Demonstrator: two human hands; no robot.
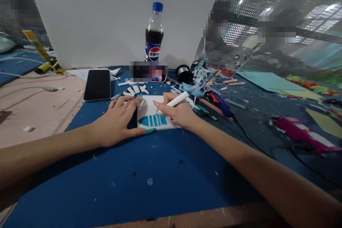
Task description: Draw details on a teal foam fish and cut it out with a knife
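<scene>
A small white card (149,108) lies on the blue mat (149,171), with several blue painted stripes (153,120) along its near edge. My left hand (119,121) lies flat on the card's left side, fingers spread, pinning it down. My right hand (179,113) is closed round a white marker pen (179,99) with a blue cap end, its tip touching the card just above the stripes.
A black phone (97,84) lies at the left rear. Behind the card stand a cola bottle (154,34) and a white board (120,14). White paper scraps (135,89), a wire spool (184,73), a blue glue gun (220,102) and a pink tool (304,135) lie around.
</scene>
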